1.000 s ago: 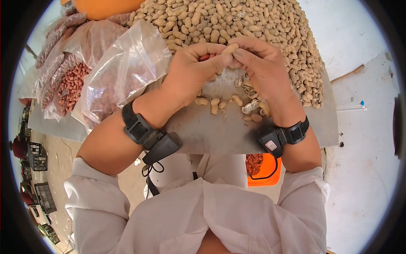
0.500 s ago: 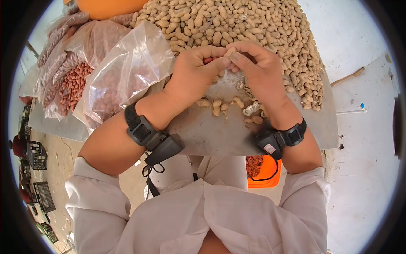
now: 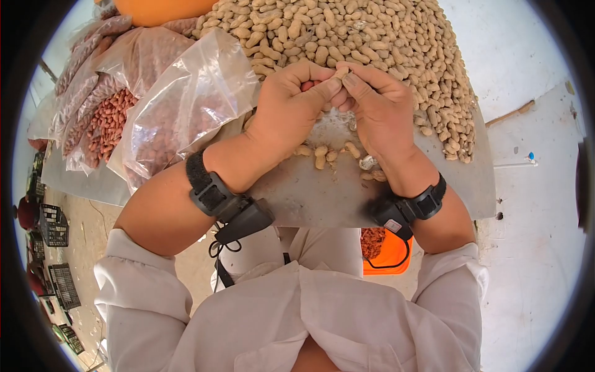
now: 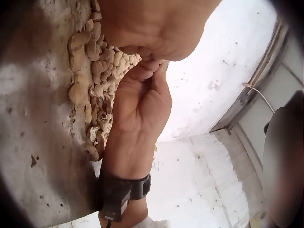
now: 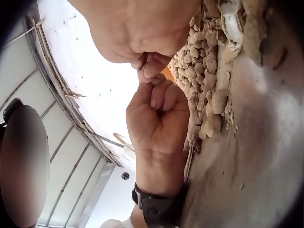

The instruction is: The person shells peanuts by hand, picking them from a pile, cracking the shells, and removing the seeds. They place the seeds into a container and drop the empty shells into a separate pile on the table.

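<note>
Both hands meet over the near edge of the peanut pile (image 3: 334, 37) in the head view. A tan peanut (image 3: 341, 72) is pinched between thumb and fingertips of the left hand (image 3: 288, 102) and right hand (image 3: 385, 102). Reddish shelled kernels (image 3: 307, 85) show inside the left hand's curled fingers. From the left wrist view, the right hand (image 4: 140, 104) has its fingertips against the left hand's; the right wrist view has the left hand (image 5: 159, 116) with fingers folded in. Most of the peanut is hidden there. Several loose peanuts (image 3: 320, 156) lie below the hands.
A grey metal tabletop (image 3: 310, 195) carries the pile. Clear plastic bags of red kernels (image 3: 111, 127) lie at the left, beside an orange container (image 3: 164, 9). Below the table's front edge is an orange bin (image 3: 390, 254) holding reddish bits. Black crates (image 3: 65, 285) stand on the floor at far left.
The pinched peanut has turned and shifted slightly between the fingertips. Both hands stay together at nearly the same spot, the right forearm drawn slightly inward.
</note>
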`<action>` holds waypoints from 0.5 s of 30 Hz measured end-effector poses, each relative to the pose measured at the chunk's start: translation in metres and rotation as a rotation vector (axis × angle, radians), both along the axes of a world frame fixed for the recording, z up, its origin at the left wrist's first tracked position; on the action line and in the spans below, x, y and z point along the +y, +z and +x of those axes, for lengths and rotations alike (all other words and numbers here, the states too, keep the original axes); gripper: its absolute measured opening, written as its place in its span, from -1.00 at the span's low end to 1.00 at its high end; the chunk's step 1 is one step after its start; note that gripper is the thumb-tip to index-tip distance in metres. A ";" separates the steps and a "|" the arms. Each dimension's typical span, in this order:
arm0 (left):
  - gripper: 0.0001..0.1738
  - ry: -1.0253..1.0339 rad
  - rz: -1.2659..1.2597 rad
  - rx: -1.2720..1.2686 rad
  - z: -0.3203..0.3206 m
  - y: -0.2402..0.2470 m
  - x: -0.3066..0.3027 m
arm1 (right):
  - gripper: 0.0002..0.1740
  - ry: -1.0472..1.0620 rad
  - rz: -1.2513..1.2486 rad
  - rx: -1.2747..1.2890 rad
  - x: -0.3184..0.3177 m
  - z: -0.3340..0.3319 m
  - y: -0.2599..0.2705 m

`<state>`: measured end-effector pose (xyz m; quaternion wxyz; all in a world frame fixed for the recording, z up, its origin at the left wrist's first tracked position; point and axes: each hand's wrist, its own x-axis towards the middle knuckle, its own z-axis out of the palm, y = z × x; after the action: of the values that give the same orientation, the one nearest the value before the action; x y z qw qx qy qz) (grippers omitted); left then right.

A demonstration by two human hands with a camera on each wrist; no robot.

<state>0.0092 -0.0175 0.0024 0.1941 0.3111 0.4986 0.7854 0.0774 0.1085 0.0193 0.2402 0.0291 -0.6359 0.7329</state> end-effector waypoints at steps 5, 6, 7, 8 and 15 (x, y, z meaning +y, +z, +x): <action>-0.85 0.012 -0.037 -0.010 -0.002 -0.003 0.004 | -0.79 0.003 -0.090 -0.012 -0.001 -0.001 -0.001; -0.85 -0.003 -0.026 -0.037 -0.002 -0.003 0.003 | -0.79 0.004 -0.106 -0.023 -0.001 -0.001 0.000; -0.86 -0.019 -0.015 -0.066 -0.002 -0.002 0.003 | -0.79 0.006 -0.123 -0.035 -0.001 0.000 0.000; -0.86 -0.010 -0.020 -0.065 -0.002 -0.001 0.004 | -0.79 0.009 -0.140 -0.021 -0.002 -0.001 0.000; -0.87 -0.033 0.020 -0.073 -0.002 0.001 0.004 | -0.80 0.032 -0.174 -0.011 -0.001 -0.002 0.001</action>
<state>0.0073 -0.0138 0.0038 0.2222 0.2923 0.4779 0.7980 0.0751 0.1075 0.0202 0.2268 0.0144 -0.5707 0.7891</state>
